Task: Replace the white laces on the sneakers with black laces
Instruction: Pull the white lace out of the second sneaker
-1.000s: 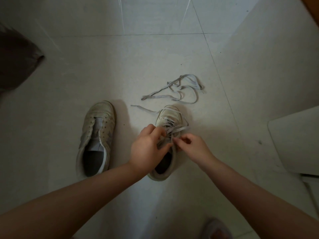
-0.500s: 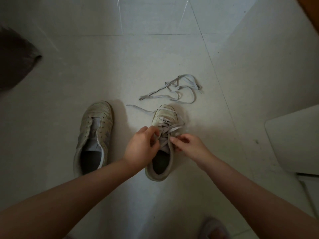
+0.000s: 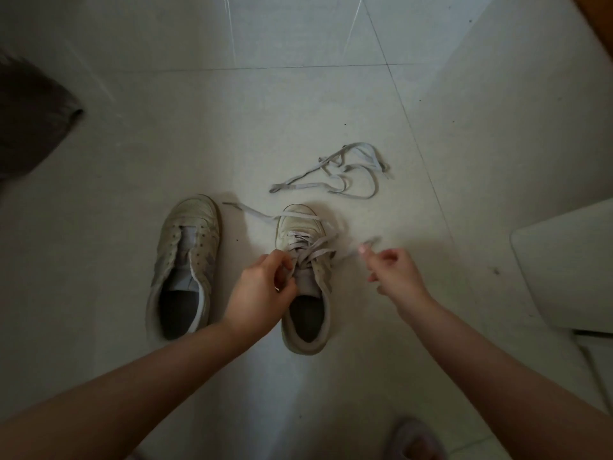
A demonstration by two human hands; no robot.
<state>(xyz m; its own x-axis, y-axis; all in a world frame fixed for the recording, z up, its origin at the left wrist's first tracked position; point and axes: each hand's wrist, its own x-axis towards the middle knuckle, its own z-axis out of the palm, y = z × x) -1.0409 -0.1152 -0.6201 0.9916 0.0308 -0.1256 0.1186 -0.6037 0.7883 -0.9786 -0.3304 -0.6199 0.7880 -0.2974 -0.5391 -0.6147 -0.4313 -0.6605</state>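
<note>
Sneakers, one pair, pale and worn, standing side by side on the tiled floor (image 3: 199, 134), toes pointing away from the person.

Left sneaker (image 3: 185, 260): unlaced, eyelets bare, tongue exposed, dark insole showing.

Right sneaker (image 3: 303, 287): partly laced with a white lace (image 3: 311, 252), loosened and crossed over the tongue. One free end trails across the toe onto the floor toward the left sneaker; another stretch runs off to the right.

Loose white lace (image 3: 341, 175): lying in an untidy loop on the floor just beyond the right sneaker, apart from it.

Left hand (image 3: 265, 287): fingers curled, set against the lacing at the tongue of the right sneaker and pinching the lace there.

Right hand (image 3: 394, 273): raised to the right of the same sneaker, blurred, thumb and forefinger pinched on the lace end drawn out sideways; other fingers loosely curled.

Other items: dark fabric (image 3: 30, 127) at the left edge; a pale flat object (image 3: 567, 267) at the right edge; a grey slipper (image 3: 414, 439) at the bottom edge.
</note>
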